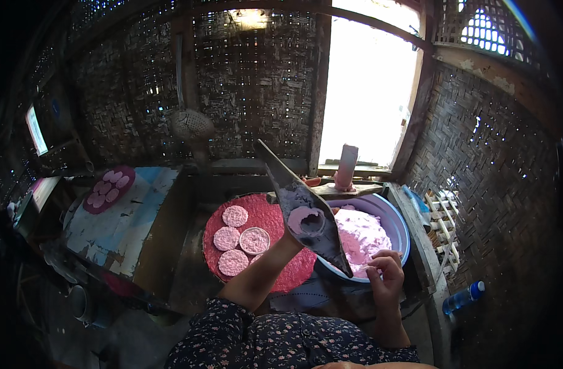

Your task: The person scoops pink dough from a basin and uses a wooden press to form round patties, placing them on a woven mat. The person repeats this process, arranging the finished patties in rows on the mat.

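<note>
My left hand (311, 181) holds a dark wooden press board (281, 177) from behind, so most of the hand is hidden. Pink dough (300, 217) lines part of the round hole in this tilted board. Thin and pale, a stick-like tool (362, 268) is pinched in my right hand (386, 272), over the near rim of a blue-lilac basin (403, 230). Pink dough (369, 230) fills much of the basin. Behind the raised board, a wooden plunger (347, 168) stands upright on its crossbar (362, 189), at the basin's far side.
A red round tray (295, 276) carries several pink noodle-like discs (233, 262), one inside a pale ring (254, 241). Further left, a worn tabletop (138, 198) bears a second round tray (91, 207) of discs. A blue bottle (463, 297) stands right. A perforated ladle (192, 123) hangs on the woven wall.
</note>
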A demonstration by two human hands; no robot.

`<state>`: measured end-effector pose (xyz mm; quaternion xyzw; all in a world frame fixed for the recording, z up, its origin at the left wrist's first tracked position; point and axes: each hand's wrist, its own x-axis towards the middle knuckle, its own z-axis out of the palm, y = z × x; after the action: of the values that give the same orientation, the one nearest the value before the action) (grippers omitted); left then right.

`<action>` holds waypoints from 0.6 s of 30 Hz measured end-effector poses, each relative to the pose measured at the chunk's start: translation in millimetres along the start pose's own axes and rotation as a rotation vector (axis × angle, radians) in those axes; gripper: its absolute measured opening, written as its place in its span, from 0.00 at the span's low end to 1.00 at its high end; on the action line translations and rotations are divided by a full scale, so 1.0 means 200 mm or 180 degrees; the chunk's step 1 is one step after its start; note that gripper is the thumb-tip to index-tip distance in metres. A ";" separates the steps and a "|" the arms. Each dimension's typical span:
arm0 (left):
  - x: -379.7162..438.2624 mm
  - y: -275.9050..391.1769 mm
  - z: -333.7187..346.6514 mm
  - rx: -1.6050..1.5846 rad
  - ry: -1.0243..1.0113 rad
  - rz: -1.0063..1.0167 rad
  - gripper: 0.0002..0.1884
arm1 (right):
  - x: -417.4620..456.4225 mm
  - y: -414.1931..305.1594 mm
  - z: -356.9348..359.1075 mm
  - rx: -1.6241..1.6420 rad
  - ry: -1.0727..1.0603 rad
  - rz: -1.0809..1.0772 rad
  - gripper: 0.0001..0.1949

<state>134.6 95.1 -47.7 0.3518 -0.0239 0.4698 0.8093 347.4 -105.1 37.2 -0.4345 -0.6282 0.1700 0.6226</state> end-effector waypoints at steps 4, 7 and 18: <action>0.05 -0.05 0.22 0.2346 0.0400 0.1342 0.22 | 0.02 0.01 -0.03 -0.0586 -0.0269 -0.0602 0.07; 0.07 -0.04 0.33 0.2663 0.0407 0.1722 0.22 | 0.02 -0.03 0.00 -0.0328 -0.0156 -0.0355 0.07; 0.08 -0.05 0.47 0.2495 0.0285 0.2229 0.19 | 0.08 -0.08 -0.02 -0.0963 -0.0291 -0.1244 0.06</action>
<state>179.8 49.1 22.8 0.5785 0.0721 0.7003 0.4119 347.5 -102.9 61.2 -0.3849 -0.7461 -0.0301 0.5425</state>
